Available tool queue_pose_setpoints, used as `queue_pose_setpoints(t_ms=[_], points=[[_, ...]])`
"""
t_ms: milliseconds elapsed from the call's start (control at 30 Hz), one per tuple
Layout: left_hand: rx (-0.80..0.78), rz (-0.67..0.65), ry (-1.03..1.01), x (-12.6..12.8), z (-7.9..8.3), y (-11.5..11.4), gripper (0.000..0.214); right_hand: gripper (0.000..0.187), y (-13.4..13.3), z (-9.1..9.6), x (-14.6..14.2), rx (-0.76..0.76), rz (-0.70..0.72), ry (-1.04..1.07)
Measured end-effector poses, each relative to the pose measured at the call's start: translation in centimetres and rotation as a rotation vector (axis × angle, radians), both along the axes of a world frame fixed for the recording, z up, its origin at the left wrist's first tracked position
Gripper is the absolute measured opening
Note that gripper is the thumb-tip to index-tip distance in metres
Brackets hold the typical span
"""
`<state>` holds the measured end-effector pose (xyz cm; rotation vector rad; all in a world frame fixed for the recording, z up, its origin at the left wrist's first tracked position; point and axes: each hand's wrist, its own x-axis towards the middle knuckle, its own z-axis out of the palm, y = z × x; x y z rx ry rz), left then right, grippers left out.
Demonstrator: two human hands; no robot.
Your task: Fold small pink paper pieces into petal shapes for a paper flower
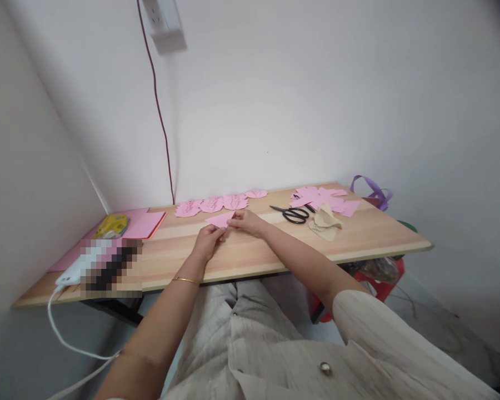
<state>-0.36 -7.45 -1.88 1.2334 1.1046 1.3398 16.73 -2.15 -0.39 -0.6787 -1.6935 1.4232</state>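
Note:
Between my hands is a small piece of pink paper (pixel 220 220), roughly triangular, on the wooden table (pixel 250 261). My left hand (pixel 208 241) pinches its near edge, fingers curled. My right hand (pixel 245 221) grips its right corner between thumb and fingers. Just beyond lies a row of pink paper cutouts (pixel 211 205) with scalloped edges and cut slits. To the right of my right hand rest black-handled scissors (pixel 295 215), blades pointing left.
Pink paper scraps (pixel 320 198) and a crumpled beige cloth-like piece (pixel 325 223) lie on the right. At left are stacked coloured sheets (pixel 144 223), a yellow packet (pixel 111 226) and a white device (pixel 73 271) with a cable. A wall stands behind the table.

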Motion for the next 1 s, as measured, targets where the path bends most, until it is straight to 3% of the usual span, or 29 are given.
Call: queue_pose_setpoints(t_ms=[100, 267, 567, 733, 800, 1000], points=[[0.005, 0.005, -0.024, -0.1, -0.3, 0.3, 0.029, 0.035, -0.5, 0.0, -0.3, 0.03, 0.049, -0.085], [0.056, 0.031, 0.046, -0.1, -0.5, 0.3, 0.031, 0.03, -0.2, 0.2, 0.0, 0.066, -0.003, -0.091], [0.02, 0.052, 0.075, 0.1, 0.0, -0.1, 0.028, 0.025, 0.9, 0.7, 0.9, 0.1, -0.125, 0.131], [0.017, 0.053, 0.085, -0.3, -0.5, 0.3, 0.028, 0.028, 1.7, 0.9, 1.7, 0.02, -0.301, 0.285], [0.019, 0.05, 0.073, -0.4, -0.6, 0.4, 0.028, 0.028, 1.7, 0.9, 2.1, 0.014, -0.262, 0.242], [0.041, 0.041, 0.044, 0.0, -0.4, 0.2, 0.029, 0.027, 0.2, 0.1, 0.4, 0.033, 0.071, -0.128]])
